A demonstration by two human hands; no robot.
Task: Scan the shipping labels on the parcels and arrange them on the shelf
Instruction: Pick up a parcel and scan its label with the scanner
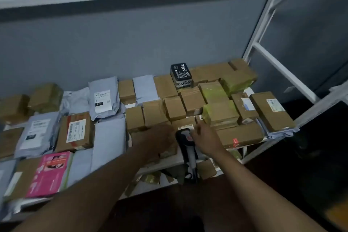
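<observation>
- Black-and-grey barcode scanner [186, 145] is in the right hand [204, 140], fingers wrapped round the handle; head with red patch is up and points away from the person at the parcels, long axis runs near-far, handle end toward the person.
- Left hand [158, 138] lies palm-down on a brown cardboard parcel [169, 151] at the front edge of the white shelf [169, 162], just left of the scanner; image is blurred, so whether the fingers are curled I cannot tell.
- Small white label [185, 128] with dark print sits right ahead of the scanner head; text unreadable.
- Grey poly mailer [103, 98] further back on the left carries a white label with a black block reading "010"; rest too blurred.
- Cardboard box with barcode label [76, 132] lies flat on the left; digits illegible.
- Pink packet [49, 173] at the front left, print not legible.
- Black box [181, 77] with white Chinese characters stands on top of the brown boxes at the back.
- Several boxes on the right are wrapped in yellow-green tape [220, 108].
</observation>
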